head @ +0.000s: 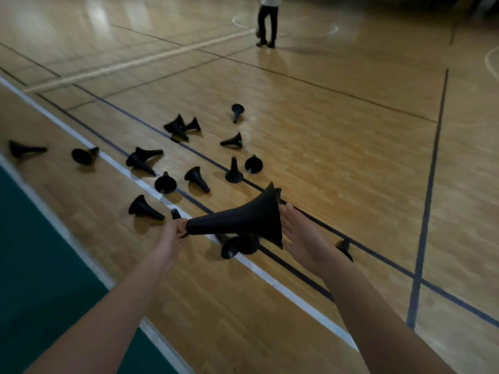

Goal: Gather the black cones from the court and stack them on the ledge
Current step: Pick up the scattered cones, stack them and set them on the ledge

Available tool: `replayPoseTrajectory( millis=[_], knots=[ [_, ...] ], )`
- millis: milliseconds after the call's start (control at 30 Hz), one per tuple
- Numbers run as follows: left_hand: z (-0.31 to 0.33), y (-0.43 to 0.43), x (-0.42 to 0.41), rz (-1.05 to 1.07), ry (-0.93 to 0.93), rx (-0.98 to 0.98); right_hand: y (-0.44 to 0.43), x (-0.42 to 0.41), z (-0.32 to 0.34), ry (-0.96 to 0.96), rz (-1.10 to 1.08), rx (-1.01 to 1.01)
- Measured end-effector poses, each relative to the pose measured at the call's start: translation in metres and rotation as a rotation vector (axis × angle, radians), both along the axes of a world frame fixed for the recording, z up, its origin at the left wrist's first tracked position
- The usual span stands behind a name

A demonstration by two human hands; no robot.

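Observation:
I hold one black cone (243,218) sideways in front of me, its narrow tip to the left and its wide base to the right. My left hand (172,236) grips the tip with curled fingers. My right hand (299,236) lies flat against the cone's wide base, fingers straight. Several more black cones (197,178) lie scattered on the wooden court beyond, most on their sides, one standing upright (233,171). Another cone (239,245) lies on the floor just under the held one. No ledge is in view.
A person (267,20) in dark trousers stands far off at the top of the court. A white boundary line (129,171) and dark lines cross the floor diagonally. A green floor area (32,255) borders the court on the left.

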State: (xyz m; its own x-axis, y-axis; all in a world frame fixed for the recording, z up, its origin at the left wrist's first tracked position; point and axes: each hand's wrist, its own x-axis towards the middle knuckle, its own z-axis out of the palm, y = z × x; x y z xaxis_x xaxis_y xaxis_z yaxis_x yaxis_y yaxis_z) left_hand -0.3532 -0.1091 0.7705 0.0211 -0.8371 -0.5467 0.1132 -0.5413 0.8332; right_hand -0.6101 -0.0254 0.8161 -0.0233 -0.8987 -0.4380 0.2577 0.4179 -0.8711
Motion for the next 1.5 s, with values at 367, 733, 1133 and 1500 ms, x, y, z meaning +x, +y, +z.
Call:
replayPoseTrajectory(
  millis=[367, 733, 1133, 1500],
  knots=[
    [0.044, 0.121, 0.128, 0.593, -0.152, -0.063, -0.007, 0.130, 0.023, -0.044, 0.497, -0.083],
    [0.046, 0.291, 0.294, 1.120, -0.190, -0.070, 0.035, 0.342, 0.026, -0.113, 1.104, -0.085],
    [0.024, 0.425, 0.481, 1.515, -0.194, 0.151, 0.129, 0.608, 0.030, -0.015, 1.416, -0.135],
    [0.015, 0.475, 0.611, 1.633, -0.187, 0.060, 0.149, 0.772, -0.010, 0.119, 1.517, -0.024]
  ],
)
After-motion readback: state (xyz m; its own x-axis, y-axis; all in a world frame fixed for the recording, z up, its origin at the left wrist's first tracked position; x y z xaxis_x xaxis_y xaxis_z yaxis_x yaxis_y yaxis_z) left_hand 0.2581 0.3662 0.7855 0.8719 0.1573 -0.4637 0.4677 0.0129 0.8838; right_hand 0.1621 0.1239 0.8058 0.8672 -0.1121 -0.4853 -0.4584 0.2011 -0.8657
